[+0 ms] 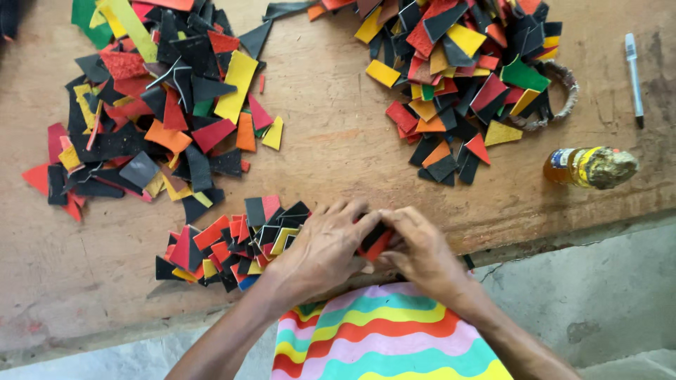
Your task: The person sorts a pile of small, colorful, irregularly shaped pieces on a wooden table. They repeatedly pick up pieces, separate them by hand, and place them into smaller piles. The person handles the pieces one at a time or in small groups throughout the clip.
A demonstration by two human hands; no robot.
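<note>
My left hand [325, 246] and my right hand [420, 248] meet at the near edge of a wooden board [338, 148]. Together they pinch a small stack of flat red and black pieces [375, 243] between the fingertips. Just left of my left hand lies a small heap of cut pieces [229, 243] in red, black, orange and yellow. The fingers cover most of the held stack.
A large pile of coloured scraps [151, 98] fills the far left, another pile [465, 70] the far right. A yellow bottle [588, 167] lies on its side at right. A pen [633, 77] and a woven ring [556, 98] sit beyond it. Striped cloth [380, 338] covers my lap.
</note>
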